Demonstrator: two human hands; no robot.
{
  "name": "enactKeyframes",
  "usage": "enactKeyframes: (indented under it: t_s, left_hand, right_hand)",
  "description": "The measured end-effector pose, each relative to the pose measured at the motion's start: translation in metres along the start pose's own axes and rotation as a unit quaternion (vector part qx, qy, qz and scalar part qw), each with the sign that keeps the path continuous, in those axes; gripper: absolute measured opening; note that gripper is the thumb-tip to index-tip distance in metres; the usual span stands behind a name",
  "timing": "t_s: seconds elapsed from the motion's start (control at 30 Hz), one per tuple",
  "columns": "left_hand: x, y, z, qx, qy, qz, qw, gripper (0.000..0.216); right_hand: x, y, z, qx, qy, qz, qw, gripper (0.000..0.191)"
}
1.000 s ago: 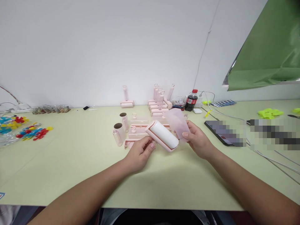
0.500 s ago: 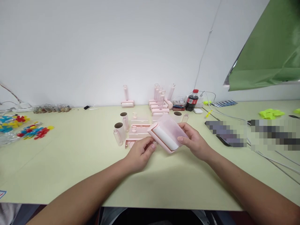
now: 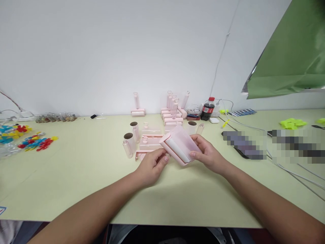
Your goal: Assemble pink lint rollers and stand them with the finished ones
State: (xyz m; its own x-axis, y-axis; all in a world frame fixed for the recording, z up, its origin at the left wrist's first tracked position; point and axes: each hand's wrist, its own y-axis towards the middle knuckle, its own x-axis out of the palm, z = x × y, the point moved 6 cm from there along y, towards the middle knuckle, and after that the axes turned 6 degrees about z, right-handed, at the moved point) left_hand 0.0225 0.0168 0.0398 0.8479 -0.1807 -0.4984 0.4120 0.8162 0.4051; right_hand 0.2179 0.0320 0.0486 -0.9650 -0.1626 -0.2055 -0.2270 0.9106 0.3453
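Lowered since a second ago, the frosted pink cover point(image 3: 185, 139) is curved over the lint roller point(image 3: 177, 148), a smooth white cylinder held above the green table point(image 3: 76, 176), long axis slanted from far left to near right. Its pink frame is pinched by the left hand point(image 3: 151, 166); the cover is gripped by the right hand point(image 3: 207, 154).

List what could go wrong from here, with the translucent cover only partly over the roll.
1. The translucent cover hides only part of the white roll. Pushed by the right hand, it may catch on the paper or seat crooked.
2. The left hand grips just the near end of the roller frame, which could twist or slip.
3. The upright rolls stand close beside the left hand, and a jolt could topple them.
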Motion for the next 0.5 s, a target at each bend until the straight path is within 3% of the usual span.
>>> enactKeyframes:
  t_s: [0.27,0.5]
  left_hand:
    - [0.003,-0.003,0.001,0.015,0.015,-0.007,1.000,0.029]
    - [0.005,-0.004,0.004,-0.010,-0.021,0.019,1.000,0.027]
  right_hand:
    - [0.016,-0.006,-0.007,-0.040,-0.070,-0.080,0.993,0.063]
    - [0.022,-0.008,0.005,-0.030,-0.091,-0.055,0.994,0.077]
